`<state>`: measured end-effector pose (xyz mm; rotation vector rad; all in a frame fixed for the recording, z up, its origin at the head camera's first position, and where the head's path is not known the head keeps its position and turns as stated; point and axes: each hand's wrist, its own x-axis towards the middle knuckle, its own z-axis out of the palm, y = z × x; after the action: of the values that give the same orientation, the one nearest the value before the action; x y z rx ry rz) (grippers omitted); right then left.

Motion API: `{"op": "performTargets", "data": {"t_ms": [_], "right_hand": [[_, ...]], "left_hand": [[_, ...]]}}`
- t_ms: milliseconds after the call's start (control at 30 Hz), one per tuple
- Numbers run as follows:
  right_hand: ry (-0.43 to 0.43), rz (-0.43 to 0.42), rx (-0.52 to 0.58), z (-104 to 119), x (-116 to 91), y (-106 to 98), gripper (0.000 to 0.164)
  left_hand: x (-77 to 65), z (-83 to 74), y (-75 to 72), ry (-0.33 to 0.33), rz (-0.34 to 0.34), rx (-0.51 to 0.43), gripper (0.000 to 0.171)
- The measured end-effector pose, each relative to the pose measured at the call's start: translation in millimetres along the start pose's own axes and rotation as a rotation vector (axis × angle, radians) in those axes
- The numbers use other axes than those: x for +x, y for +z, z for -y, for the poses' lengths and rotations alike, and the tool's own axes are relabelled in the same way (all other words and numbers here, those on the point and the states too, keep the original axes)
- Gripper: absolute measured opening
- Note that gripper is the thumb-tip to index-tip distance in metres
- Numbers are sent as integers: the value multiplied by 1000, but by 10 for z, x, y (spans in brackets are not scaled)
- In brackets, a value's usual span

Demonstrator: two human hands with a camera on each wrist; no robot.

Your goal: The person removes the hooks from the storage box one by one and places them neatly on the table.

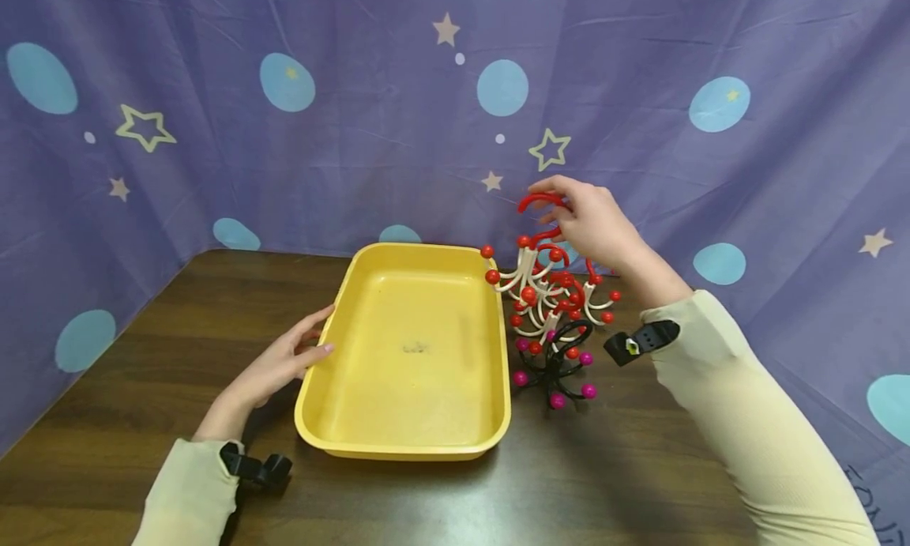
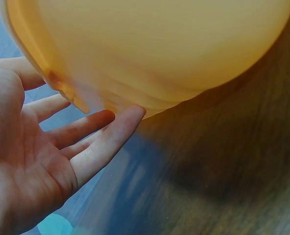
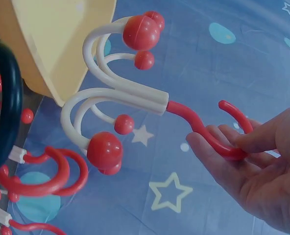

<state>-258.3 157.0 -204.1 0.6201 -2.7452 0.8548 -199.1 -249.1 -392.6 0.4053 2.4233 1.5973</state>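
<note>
My right hand pinches the red hook of a white swivel hanger between thumb and fingers. In the right wrist view, this hanger has several curved white arms tipped with red balls. It hangs from the fingers beside the yellow tray's right far corner. My left hand touches the left rim of the yellow tray. Its fingers are extended, loosely against the tray's outer side, as the left wrist view shows. Nothing lies inside the tray.
More white hangers with red hooks and red balls crowd together right of the tray. In front of them stands a black hanger with magenta balls. A purple curtain closes off the back of the brown wooden table.
</note>
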Motion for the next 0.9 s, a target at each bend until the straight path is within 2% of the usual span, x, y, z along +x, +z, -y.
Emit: {"op": "performTargets", "data": {"t_ms": [200,533,900], "right_hand": [[15,-36,9,-91,-110,-161,37],[52,-99,-66,-295,-374,-473,36],[107,-105,-127,-528,-656,-577,36]], "left_hand": [[2,-10,-2,-4,-3,7,65],[-11,-3,-11,-14,-9,19,66],[-2,-3,-2,-11,-5,21,66]]}}
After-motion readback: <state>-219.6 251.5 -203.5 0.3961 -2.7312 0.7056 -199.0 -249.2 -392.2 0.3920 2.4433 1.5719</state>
